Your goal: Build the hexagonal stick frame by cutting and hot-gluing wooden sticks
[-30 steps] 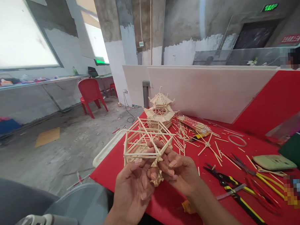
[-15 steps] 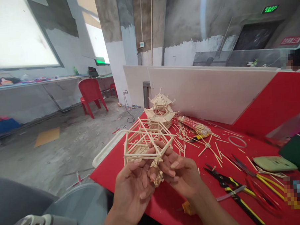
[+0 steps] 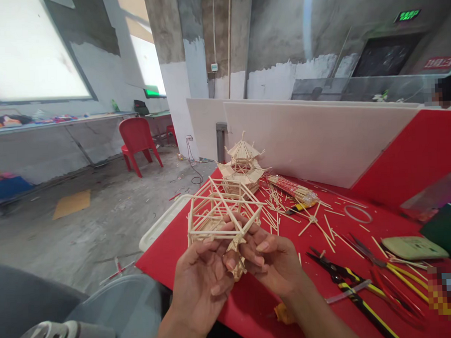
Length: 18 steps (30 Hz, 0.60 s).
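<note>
A pale model frame of thin wooden sticks [image 3: 217, 235], with an open many-sided top, is held up over the near edge of the red table. My left hand [image 3: 202, 277] is closed on its lower left side, the thumb along the front stick. My right hand [image 3: 272, 256] grips the right front corner, fingers bent around the sticks there. Parts of the frame's lower section are hidden by my fingers. Beyond it stands a tiered stick pagoda [image 3: 243, 163] with a pointed roof.
On the red table [image 3: 250, 307] lie loose sticks [image 3: 274, 202], a bagged stick bundle [image 3: 291, 186], black-and-yellow pliers [image 3: 342, 278], yellow-handled scissors [image 3: 386, 264], a clear ring [image 3: 358, 213] and a green pouch [image 3: 415, 247]. A white board [image 3: 302, 135] stands behind. A grey bin [image 3: 123, 308] is at lower left.
The view has shifted very slightly. Both hands keep their hold on the stick frame, with almost no movement.
</note>
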{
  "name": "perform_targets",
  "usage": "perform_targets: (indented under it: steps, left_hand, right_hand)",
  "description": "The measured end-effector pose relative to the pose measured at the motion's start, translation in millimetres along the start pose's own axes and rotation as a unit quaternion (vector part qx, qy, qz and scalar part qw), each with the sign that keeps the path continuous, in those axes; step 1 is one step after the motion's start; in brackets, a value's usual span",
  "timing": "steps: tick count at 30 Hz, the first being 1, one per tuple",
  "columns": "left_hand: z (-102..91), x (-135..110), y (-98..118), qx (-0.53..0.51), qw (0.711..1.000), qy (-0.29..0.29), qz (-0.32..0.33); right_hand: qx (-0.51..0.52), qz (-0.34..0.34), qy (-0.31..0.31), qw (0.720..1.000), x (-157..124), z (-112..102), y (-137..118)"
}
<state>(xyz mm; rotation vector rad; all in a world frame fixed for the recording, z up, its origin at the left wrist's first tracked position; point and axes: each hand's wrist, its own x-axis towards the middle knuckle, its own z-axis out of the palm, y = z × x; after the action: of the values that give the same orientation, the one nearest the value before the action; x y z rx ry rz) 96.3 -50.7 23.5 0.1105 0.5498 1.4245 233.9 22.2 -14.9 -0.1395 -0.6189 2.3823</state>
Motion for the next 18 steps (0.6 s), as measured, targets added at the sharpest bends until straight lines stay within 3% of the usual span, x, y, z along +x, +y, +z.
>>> perform_targets:
  steps: [18]
  left_hand:
    - [-5.3, 2.1, -1.2, -0.013, 0.999, -0.029, -0.004]
  right_hand:
    - [-0.004, -0.004, 0.013, 1.000, -0.7, 0.1, 1.2]
